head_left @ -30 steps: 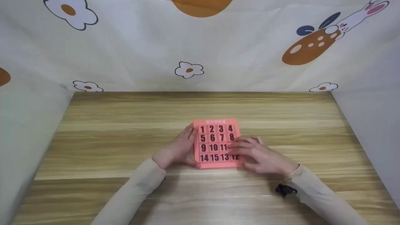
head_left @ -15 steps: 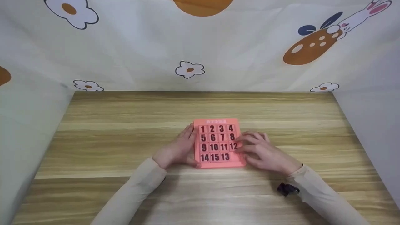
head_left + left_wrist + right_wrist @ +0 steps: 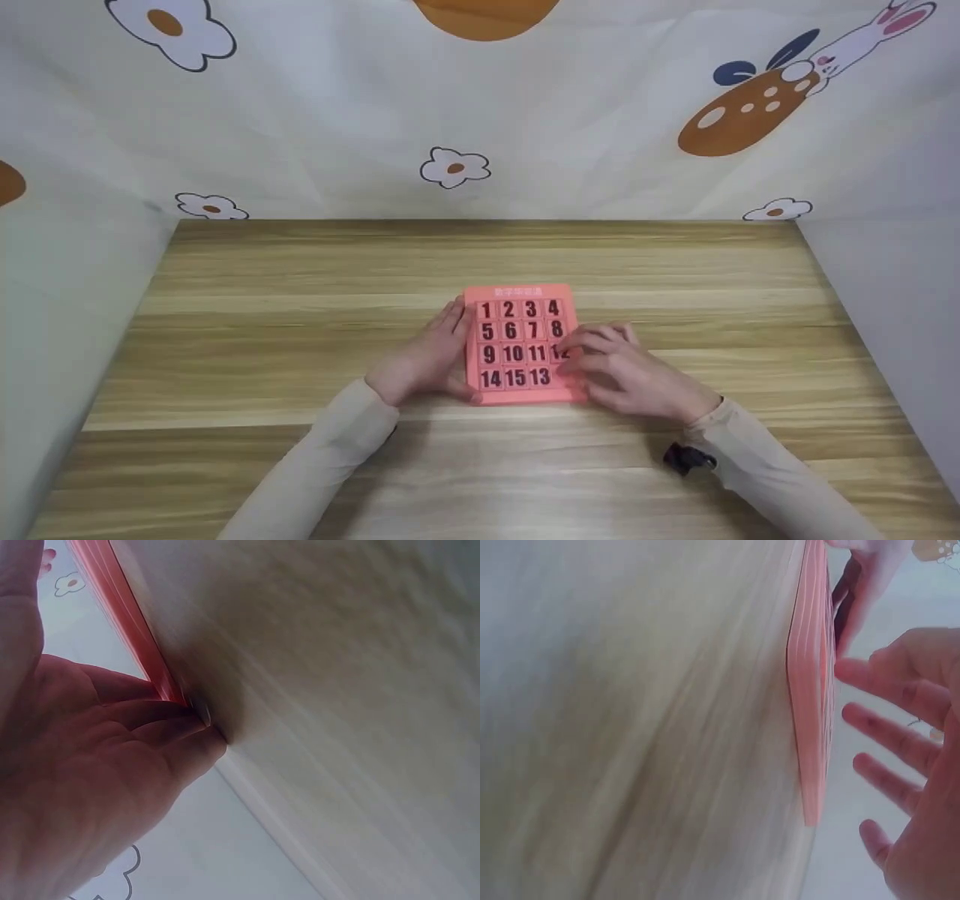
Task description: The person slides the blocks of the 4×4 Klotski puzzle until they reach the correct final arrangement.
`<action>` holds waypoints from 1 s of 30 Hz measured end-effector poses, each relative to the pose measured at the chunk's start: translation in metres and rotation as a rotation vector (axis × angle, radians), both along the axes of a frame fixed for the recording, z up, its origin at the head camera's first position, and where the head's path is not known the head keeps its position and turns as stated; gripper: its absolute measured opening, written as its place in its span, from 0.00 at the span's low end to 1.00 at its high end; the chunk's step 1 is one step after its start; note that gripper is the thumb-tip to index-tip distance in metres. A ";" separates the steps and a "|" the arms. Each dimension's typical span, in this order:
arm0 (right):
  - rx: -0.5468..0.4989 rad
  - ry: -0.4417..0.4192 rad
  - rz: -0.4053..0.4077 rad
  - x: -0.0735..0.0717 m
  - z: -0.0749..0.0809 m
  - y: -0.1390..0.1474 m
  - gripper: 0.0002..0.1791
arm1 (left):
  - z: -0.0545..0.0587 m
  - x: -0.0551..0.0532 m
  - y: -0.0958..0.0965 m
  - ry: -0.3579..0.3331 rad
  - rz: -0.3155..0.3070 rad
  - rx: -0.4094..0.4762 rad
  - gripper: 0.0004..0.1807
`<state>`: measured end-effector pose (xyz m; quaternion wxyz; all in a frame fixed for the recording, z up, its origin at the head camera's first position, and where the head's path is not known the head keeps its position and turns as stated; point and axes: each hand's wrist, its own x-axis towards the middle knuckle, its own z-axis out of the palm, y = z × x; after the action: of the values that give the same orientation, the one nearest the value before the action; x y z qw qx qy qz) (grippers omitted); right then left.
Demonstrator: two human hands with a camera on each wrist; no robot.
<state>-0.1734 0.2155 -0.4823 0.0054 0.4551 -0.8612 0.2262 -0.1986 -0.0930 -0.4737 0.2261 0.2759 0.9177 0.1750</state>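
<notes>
A pink number slide puzzle [image 3: 525,398] lies flat on the wooden table. Its top rows read 1 to 4 and 5 to 8. The third row ends in tile 12 [image 3: 556,351], partly covered by fingertips. In the bottom row, 14, 15 and 13 show, with a bare slot at the right. My left hand [image 3: 427,360] braces the puzzle's left side, fingers extended along it and thumb at the near corner. My right hand [image 3: 634,375] is over the right edge, its fingertips at tile 12 and the bare slot. Its fingers are spread in the right wrist view.
The wooden table [image 3: 300,315] extends around the puzzle. A patterned cloth wall [image 3: 337,112] rises behind it, with pale side walls at left and right. A small black device [image 3: 686,457] hangs at the right sleeve.
Tile 12 has moved up from the bottom row to the third row, leaving the corner slot bare. My right hand drew back right, then came left again. My left hand stays put.
</notes>
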 end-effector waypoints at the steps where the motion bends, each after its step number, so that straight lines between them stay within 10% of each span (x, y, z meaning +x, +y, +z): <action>1: -0.006 0.004 0.019 0.001 0.000 -0.002 0.15 | 0.000 0.000 0.000 0.006 -0.006 0.001 0.73; 11: -0.008 0.021 0.128 0.007 -0.002 -0.017 0.18 | 0.000 0.000 0.000 -0.009 0.002 -0.015 0.73; 30: 0.037 0.005 -0.075 -0.002 0.000 -0.005 0.20 | 0.002 0.001 0.001 -0.009 0.016 0.005 0.73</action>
<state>-0.1752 0.2108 -0.4826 0.0075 0.4230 -0.8817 0.2090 -0.1974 -0.0922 -0.4715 0.2281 0.2681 0.9185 0.1804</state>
